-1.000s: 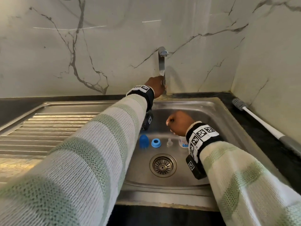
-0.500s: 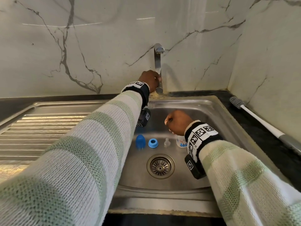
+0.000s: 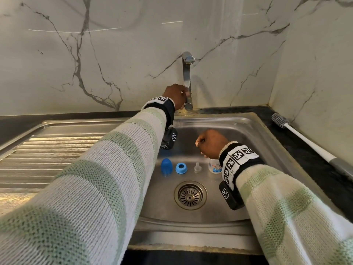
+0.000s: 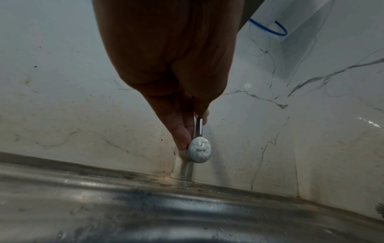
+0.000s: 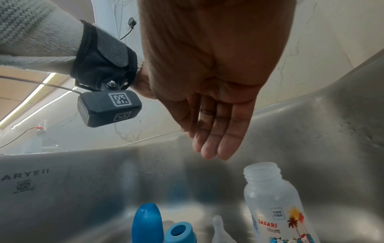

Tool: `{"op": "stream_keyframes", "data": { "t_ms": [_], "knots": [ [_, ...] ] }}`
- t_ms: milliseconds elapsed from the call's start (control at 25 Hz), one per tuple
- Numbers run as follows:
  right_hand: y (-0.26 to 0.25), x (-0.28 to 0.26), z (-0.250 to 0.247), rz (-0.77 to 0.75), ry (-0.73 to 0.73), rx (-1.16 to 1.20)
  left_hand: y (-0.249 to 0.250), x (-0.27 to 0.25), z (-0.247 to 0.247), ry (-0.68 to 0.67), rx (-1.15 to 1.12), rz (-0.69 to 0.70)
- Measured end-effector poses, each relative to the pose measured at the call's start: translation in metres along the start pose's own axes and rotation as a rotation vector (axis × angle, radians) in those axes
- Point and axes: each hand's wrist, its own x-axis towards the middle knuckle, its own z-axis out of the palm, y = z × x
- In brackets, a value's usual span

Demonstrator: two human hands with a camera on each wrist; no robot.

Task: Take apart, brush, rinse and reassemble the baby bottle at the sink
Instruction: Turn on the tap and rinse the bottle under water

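Observation:
The baby bottle lies in parts in a row on the sink floor: blue cap (image 3: 166, 166), blue ring (image 3: 181, 167), clear nipple (image 3: 197, 167) and the open printed bottle (image 3: 215, 167) standing upright. My left hand (image 3: 176, 96) reaches to the tap (image 3: 186, 77) at the back rim. In the left wrist view its fingers (image 4: 182, 131) pinch the thin chrome lever (image 4: 199, 126) above the round knob (image 4: 199, 152). My right hand (image 5: 216, 131) hovers just above the bottle (image 5: 274, 202) with fingers straight, holding nothing. No water shows at the spout.
A bottle brush (image 3: 298, 134) with a white handle lies on the dark counter at the right, along the marble wall. The drain (image 3: 190, 195) sits in front of the parts. A ribbed drainboard (image 3: 47, 150) spreads to the left.
Both hands keep their places, the left at the tap and the right over the bottle. Only the head view has shifted slightly.

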Motion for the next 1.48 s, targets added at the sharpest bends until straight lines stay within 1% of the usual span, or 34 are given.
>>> {"op": "stream_keyframes", "data": {
  "t_ms": [560, 1120, 1480],
  "knots": [
    [-0.003, -0.003, -0.002, -0.015, -0.013, -0.041, 0.001, -0.003, -0.002, -0.012, -0.059, -0.016],
    [0.001, 0.001, -0.002, 0.035, -0.016, -0.024, 0.0, -0.009, -0.002, -0.001, -0.144, -0.019],
    [0.009, 0.008, 0.0, 0.074, 0.014, -0.03, -0.004, -0.008, -0.001, 0.001, -0.169, -0.024]
  ]
}}
